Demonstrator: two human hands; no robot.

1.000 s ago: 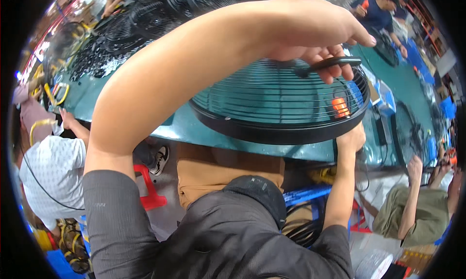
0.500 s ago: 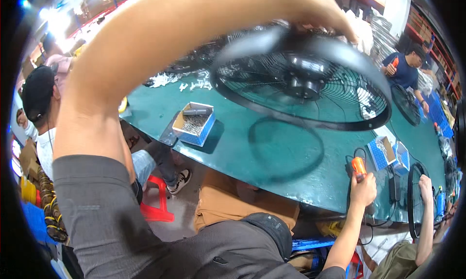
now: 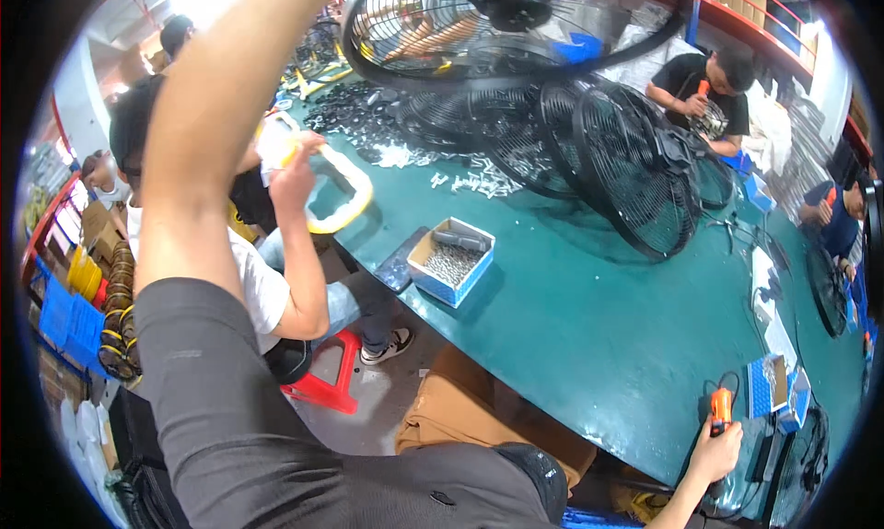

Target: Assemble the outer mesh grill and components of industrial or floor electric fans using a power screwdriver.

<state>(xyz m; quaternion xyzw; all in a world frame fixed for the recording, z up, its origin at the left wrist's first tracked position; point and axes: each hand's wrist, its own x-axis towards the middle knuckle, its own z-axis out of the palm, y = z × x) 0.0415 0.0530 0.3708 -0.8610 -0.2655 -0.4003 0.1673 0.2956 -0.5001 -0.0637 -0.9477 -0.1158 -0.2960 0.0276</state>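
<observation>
A black round fan cage with a motor [image 3: 520, 9] is held up over the far side of the green table [image 3: 543, 317], cut off by the upper edge of the picture. My left arm reaches up toward that edge, and my left hand is beyond the picture. Low at the right, my right hand [image 3: 715, 451] is wrapped round an orange electric screwdriver [image 3: 721, 406] near the table's front edge. Blue boxes [image 3: 769, 387] stand just beyond it. Closer to the left table edge is a blue-and-white box of screws [image 3: 453, 264] with a dark block in it.
More black fan cages [image 3: 626, 170] lean in a pile across the table, beside white plastic pieces [image 3: 479, 177] and small black parts [image 3: 359, 110]. At left, a co-worker holds a yellow-and-white ring [image 3: 345, 193]. A red stool [image 3: 336, 382] and brown cloth [image 3: 460, 405] are below the edge.
The raised fan cage has moved up and away to the left, and my left hand has left the picture. My view has turned, showing the cage pile. My right hand still grips the screwdriver.
</observation>
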